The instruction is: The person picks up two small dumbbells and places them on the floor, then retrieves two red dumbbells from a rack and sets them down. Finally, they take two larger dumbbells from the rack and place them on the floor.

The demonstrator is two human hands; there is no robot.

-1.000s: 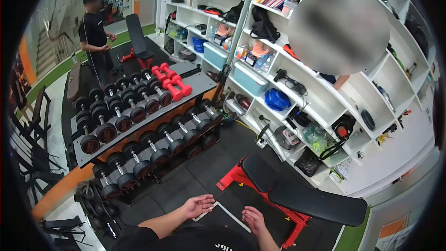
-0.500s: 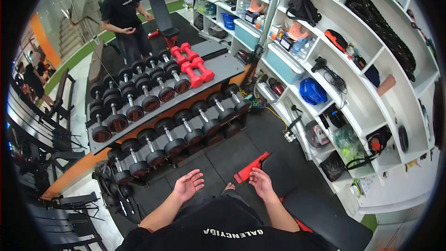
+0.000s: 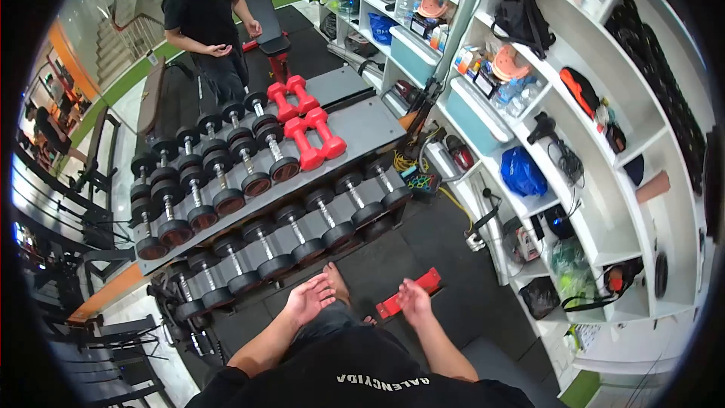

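Note:
My left hand (image 3: 308,298) hangs open in front of me, palm up, holding nothing. My right hand (image 3: 414,301) is also open and empty, just above the red foot (image 3: 408,292) of a black bench (image 3: 495,366). My bare foot (image 3: 337,281) shows between the two hands on the dark floor mat. Right ahead stands a two-tier dumbbell rack (image 3: 355,132) loaded with several black dumbbells (image 3: 326,219). Red dumbbells (image 3: 306,128) lie on its upper tier.
White shelving (image 3: 604,181) full of bags, bottles and gear fills the right side. A person in black (image 3: 208,23) stands behind the rack near another bench (image 3: 260,7). Black metal frames (image 3: 83,332) crowd the left. Cables lie on the floor by the shelves.
The view has swung downward and closer to the rack. My hands have stayed open and drawn nearer the rack, and my bare foot has come into view.

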